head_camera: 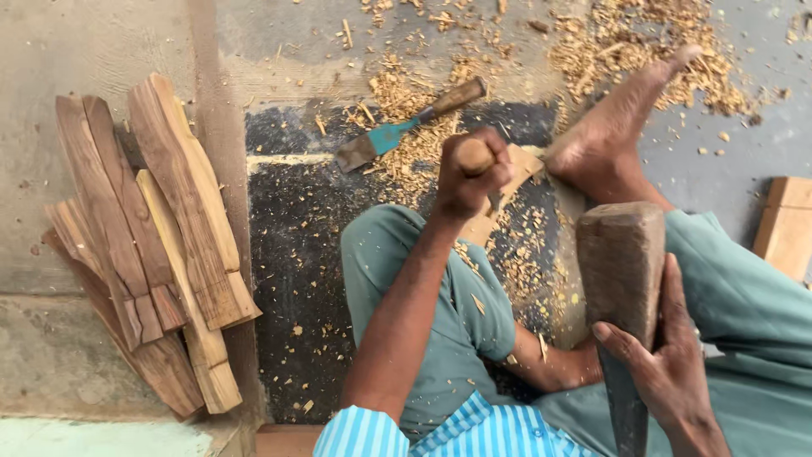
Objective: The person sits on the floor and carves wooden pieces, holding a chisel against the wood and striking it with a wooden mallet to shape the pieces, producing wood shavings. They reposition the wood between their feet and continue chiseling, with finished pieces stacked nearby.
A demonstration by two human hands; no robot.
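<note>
My left hand point(465, 176) is closed around the round wooden handle of a chisel point(475, 156), held upright over a flat wooden piece point(518, 169) on the floor. My right hand point(664, 355) grips a heavy dark wooden mallet point(620, 262), raised at the right with its thick head pointing away from me. My bare foot point(611, 135) presses on the far end of the wooden piece. My legs in teal trousers are folded under me.
A second chisel with a blue blade and wooden handle point(406, 125) lies on the floor beyond my hand. Several carved wooden blanks point(161, 245) are stacked at the left. Wood chips point(626, 42) are scattered around. A plank point(787, 224) sits at the right edge.
</note>
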